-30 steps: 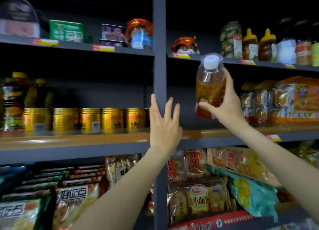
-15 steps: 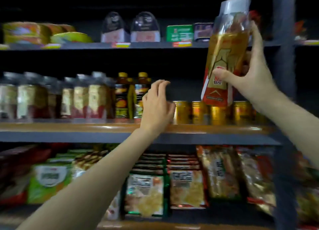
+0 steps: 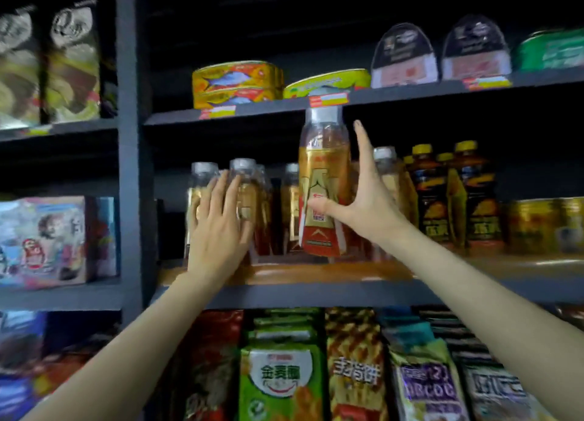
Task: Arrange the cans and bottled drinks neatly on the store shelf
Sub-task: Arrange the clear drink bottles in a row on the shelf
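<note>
A clear bottle of amber drink (image 3: 322, 180) with a white cap and a gold-and-red label is held upright by my right hand (image 3: 363, 206), thumb across its front and fingers behind it. It hangs just above the front of the wooden shelf board (image 3: 316, 270), in a gap in the row of matching bottles (image 3: 290, 199). My left hand (image 3: 218, 224) lies flat, fingers straight, against the two leftmost bottles (image 3: 245, 193) of that row. Dark bottles with yellow caps (image 3: 448, 196) stand to the right, then gold cans (image 3: 537, 224).
A dark upright post (image 3: 128, 168) divides the shelving at the left, with boxed goods (image 3: 50, 240) beyond it. The shelf above (image 3: 395, 93) carries flat fish tins (image 3: 237, 84) and packs. Snack bags (image 3: 281, 379) fill the shelf below.
The view has swung left along the shelf. My right hand has brought the bottle down from above the cans to the bottle row. My left hand has moved onto the leftmost bottles.
</note>
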Demonstrator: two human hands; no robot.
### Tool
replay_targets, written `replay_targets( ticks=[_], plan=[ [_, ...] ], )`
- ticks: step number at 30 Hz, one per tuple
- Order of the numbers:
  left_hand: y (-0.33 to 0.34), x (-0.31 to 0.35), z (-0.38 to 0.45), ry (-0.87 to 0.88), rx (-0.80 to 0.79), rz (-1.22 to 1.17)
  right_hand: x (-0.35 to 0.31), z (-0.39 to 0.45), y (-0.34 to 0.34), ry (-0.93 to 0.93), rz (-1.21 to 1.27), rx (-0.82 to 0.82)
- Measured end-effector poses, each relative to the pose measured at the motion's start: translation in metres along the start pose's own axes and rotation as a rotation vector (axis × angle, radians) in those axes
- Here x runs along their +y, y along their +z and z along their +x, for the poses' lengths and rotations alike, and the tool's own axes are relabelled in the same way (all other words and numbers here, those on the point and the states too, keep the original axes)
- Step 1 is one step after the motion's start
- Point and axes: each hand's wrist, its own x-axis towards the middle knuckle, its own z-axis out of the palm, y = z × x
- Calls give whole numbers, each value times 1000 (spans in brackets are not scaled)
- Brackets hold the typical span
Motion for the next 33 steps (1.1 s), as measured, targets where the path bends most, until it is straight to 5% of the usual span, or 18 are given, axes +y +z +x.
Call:
replay_targets(
  ticks=[12,16,22,33],
  plan=[
    [14,-21,-10,-61,7,-194,21,10,69,156,-297,-188],
    [8,-20,-15,-140,15,-246,23,3,70,39,-532,-139],
    [2,-16,-15,-309,-71,-295,27,0,68,22,-476,-201],
    [-5,-17,-39,-239,-123,-128,23,-6,70,106,-463,-164]
  ],
)
